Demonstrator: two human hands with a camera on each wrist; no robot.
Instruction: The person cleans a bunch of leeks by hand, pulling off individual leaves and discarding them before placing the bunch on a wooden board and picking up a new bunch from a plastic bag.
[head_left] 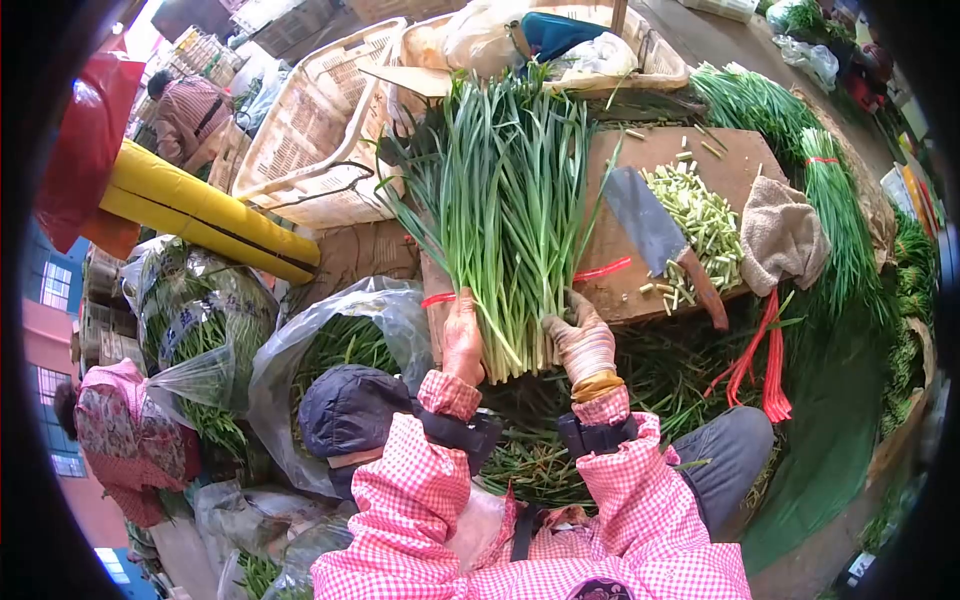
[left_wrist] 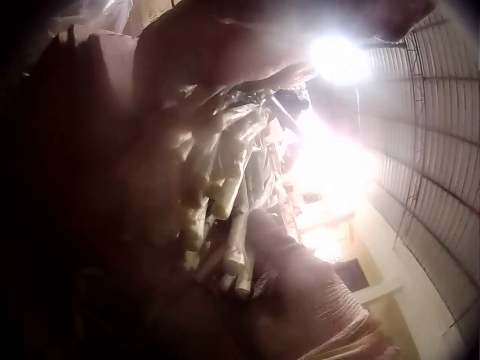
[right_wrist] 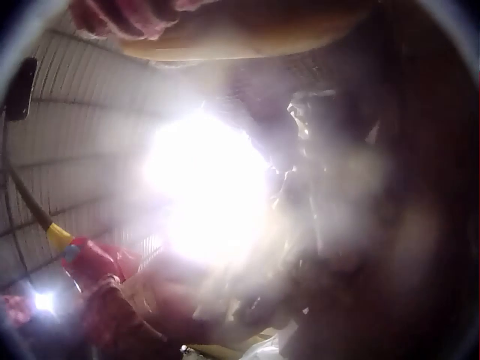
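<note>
A large bunch of garlic greens [head_left: 515,220] lies over the cutting board, leaves pointing away and pale cut stems toward the person. My bare left hand [head_left: 462,338] holds the stems from the left, its fingertips hidden beside them. The gloved right hand [head_left: 584,340] grips the same stems from the right, near the cut ends. A red tie [head_left: 604,268] runs beneath the bunch, one end showing on each side. In the left wrist view, the stem ends [left_wrist: 236,251] sit between both hands. Glare and shadow blur the right wrist view.
On the brown board [head_left: 640,290] are a cleaver [head_left: 645,220], chopped stem pieces [head_left: 700,220] and a cloth [head_left: 782,235]. Red ties [head_left: 775,370] hang off its right edge. Tied greens [head_left: 835,200] lie at the right, plastic crates [head_left: 310,130] stand behind, and trimmings lie below.
</note>
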